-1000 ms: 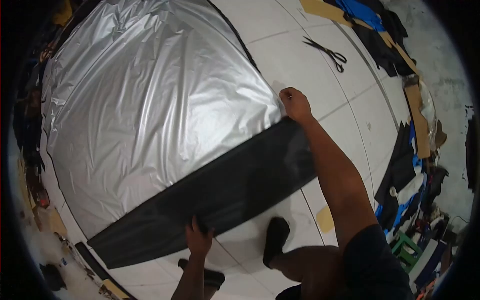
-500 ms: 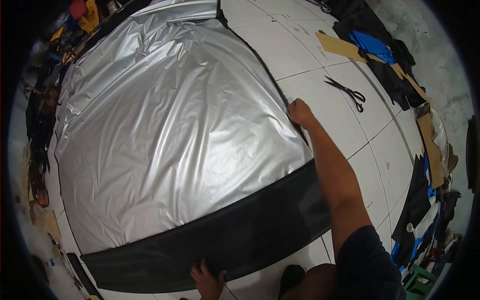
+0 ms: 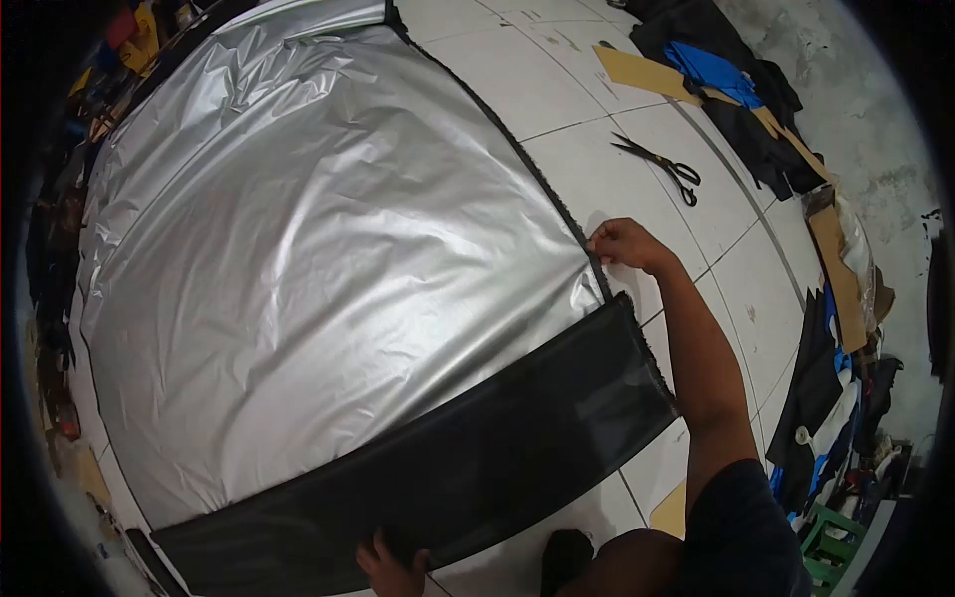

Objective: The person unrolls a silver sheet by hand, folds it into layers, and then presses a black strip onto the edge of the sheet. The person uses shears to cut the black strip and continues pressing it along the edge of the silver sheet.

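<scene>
A large silver sheet (image 3: 298, 259) with creases lies spread over the tiled floor, its right edge dark and frayed. Across its lower side runs a wide black fabric band (image 3: 468, 458). My right hand (image 3: 622, 246) pinches the sheet's dark right edge, a little above the band's right end. At the bottom, my left hand (image 3: 391, 570) rests on the band's lower edge with its fingers spread. Black scissors (image 3: 662, 167) lie on the tiles to the upper right of my right hand.
Along the right wall lie black fabric pieces (image 3: 771, 149), a blue cloth (image 3: 711, 72), brown cardboard (image 3: 642, 75) and a green plastic stool (image 3: 834, 545). Assorted items line the left side. My dark shoe (image 3: 567, 559) shows at the bottom.
The view has shifted, so the sheet and scissors appear further left. My right hand has moved down along the sheet's edge, and the band's right end now shows fully.
</scene>
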`<state>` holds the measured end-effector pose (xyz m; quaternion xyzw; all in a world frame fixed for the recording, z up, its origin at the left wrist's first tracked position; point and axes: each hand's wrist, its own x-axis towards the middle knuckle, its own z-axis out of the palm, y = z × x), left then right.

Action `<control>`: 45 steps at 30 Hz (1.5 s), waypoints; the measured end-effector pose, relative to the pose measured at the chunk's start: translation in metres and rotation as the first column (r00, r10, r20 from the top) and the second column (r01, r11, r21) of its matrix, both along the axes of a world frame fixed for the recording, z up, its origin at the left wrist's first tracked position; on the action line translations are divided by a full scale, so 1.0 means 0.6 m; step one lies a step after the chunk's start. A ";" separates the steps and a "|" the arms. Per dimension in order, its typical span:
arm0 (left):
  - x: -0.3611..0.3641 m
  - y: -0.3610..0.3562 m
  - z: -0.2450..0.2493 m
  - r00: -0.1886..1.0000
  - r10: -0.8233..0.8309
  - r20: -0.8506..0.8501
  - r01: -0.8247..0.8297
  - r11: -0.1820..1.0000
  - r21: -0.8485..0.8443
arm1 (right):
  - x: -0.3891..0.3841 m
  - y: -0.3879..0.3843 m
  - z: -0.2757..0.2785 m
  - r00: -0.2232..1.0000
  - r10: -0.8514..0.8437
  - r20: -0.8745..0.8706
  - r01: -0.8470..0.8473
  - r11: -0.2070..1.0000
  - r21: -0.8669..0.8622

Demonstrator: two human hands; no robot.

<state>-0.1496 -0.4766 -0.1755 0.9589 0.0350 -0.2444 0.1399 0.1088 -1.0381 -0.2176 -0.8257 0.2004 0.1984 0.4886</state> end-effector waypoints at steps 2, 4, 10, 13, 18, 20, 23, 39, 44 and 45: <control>0.000 -0.001 -0.001 1.000 -0.015 0.006 0.015 1.000 0.013 | -0.002 -0.017 -0.007 0.991 -0.077 0.110 0.080 0.997 -0.020; -0.002 -0.002 -0.002 1.000 -0.013 0.002 0.013 1.000 0.023 | 0.002 -0.045 -0.044 0.967 -0.103 0.234 0.141 0.978 -0.152; -0.002 -0.003 -0.003 0.999 -0.026 0.039 0.027 0.999 -0.024 | -0.005 -0.089 -0.066 0.892 -0.062 0.447 0.362 0.691 -0.626; -0.001 -0.002 -0.006 1.000 -0.017 0.018 0.018 1.000 -0.021 | -0.015 -0.115 -0.070 0.900 -0.010 0.437 0.368 0.554 -0.747; -0.011 0.004 -0.022 0.995 -0.041 0.091 0.042 0.999 -0.012 | -0.022 -0.160 -0.070 0.887 0.003 0.461 0.422 0.400 -0.814; -0.013 0.005 -0.027 0.995 -0.046 0.093 0.046 0.999 0.002 | -0.016 -0.166 -0.032 0.930 -0.125 0.346 0.367 0.386 -0.847; -0.013 0.008 -0.027 0.998 -0.038 0.041 0.037 0.999 0.030 | -0.019 -0.223 -0.057 0.942 -0.239 0.236 0.323 0.461 -0.827; 0.074 -0.104 0.004 0.985 -0.162 0.052 0.166 0.982 -0.092 | -0.472 -0.046 0.000 0.932 -0.354 0.074 0.305 0.661 -0.686; 0.073 -0.105 -0.006 0.911 -0.378 0.164 0.404 0.900 -0.166 | -0.660 0.124 0.012 0.850 -0.527 0.015 0.422 0.662 -0.619; 0.071 -0.101 -0.003 0.895 -0.410 0.175 0.436 0.887 -0.151 | -0.683 0.164 0.020 0.813 -0.582 -0.004 0.465 0.653 -0.598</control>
